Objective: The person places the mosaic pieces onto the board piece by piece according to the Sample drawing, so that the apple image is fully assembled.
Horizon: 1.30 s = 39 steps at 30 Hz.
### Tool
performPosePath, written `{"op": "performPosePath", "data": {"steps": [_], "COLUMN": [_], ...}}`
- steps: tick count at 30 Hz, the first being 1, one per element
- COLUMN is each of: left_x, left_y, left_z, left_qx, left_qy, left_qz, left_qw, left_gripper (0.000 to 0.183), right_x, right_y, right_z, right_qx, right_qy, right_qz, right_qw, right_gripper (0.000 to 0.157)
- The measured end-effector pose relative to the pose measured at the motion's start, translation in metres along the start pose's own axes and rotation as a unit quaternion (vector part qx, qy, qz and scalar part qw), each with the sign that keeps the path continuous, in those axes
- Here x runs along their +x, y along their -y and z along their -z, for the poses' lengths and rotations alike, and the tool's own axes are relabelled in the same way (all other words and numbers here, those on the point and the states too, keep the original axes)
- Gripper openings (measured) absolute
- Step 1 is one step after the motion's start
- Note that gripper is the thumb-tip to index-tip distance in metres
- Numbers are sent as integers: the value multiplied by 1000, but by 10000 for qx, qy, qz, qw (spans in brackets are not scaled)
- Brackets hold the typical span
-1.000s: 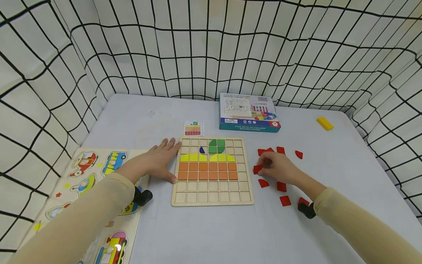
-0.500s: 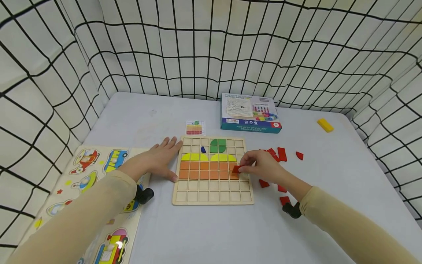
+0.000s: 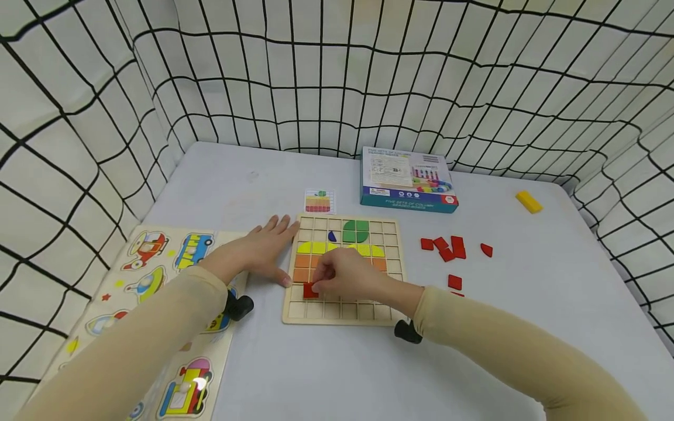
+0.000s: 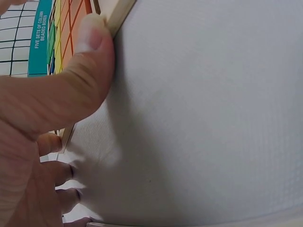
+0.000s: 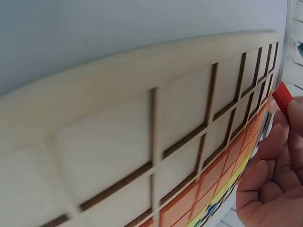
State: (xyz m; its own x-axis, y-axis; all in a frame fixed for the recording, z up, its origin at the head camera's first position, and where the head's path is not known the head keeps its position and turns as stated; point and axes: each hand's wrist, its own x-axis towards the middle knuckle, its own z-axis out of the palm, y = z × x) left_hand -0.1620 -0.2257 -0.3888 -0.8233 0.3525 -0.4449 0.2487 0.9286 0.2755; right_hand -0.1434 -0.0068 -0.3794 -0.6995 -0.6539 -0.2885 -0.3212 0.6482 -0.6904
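A pale wooden grid board [image 3: 342, 321] holds green quarter pieces [image 3: 356, 231], a small blue piece [image 3: 332, 236], yellow pieces [image 3: 305, 247] and rows of orange squares [image 3: 302, 274]. My right hand [image 3: 350, 275] reaches over it and pinches a red square tile [image 3: 309, 291] at the left of the row below the orange. In the right wrist view the red tile [image 5: 282, 97] is tilted between thumb and finger. Fingers spread, my left hand [image 3: 262, 252] touches the board's left edge. Its thumb [image 4: 90, 56] presses the wooden rim in the left wrist view.
Several red pieces [image 3: 455, 282] lie right of the board. Behind it are a small pattern card [image 3: 319, 201] and a boxed set [image 3: 409, 179]. A yellow block [image 3: 529, 202] sits far right. A vehicle puzzle board [image 3: 179, 327] lies left; black netting [image 3: 321, 76] surrounds the table.
My right hand has picked the red square tile from the loose pieces and carried it leftward across the board. The left hand has stayed at the board's edge. The head view has shifted slightly.
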Motion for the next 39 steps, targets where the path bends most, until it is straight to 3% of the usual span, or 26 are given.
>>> {"op": "performPosePath", "data": {"steps": [9, 25, 30, 35, 39], "left_x": [1, 0, 2, 2, 1], "left_y": [2, 0, -1, -1, 1], "left_z": [-1, 1, 2, 1, 1], "left_qx": [-2, -45, 7, 28, -9], "left_qy": [9, 32, 42, 32, 50], "left_qz": [-4, 48, 74, 44, 34], "left_qw": [10000, 10000, 10000, 10000, 10000], "left_gripper": [125, 125, 124, 124, 125], "right_x": [16, 21, 20, 16, 7], "right_y": [16, 24, 24, 19, 7], "right_z": [-13, -19, -20, -13, 7], "right_qx": [-140, -849, -1029, -1004, -977], "right_qy": [114, 85, 38, -207, -361], "right_qz": [-131, -307, -184, -20, -141], "right_qw": [9998, 9959, 9945, 9947, 9945], "right_gripper": [9, 10, 9, 10, 8]}}
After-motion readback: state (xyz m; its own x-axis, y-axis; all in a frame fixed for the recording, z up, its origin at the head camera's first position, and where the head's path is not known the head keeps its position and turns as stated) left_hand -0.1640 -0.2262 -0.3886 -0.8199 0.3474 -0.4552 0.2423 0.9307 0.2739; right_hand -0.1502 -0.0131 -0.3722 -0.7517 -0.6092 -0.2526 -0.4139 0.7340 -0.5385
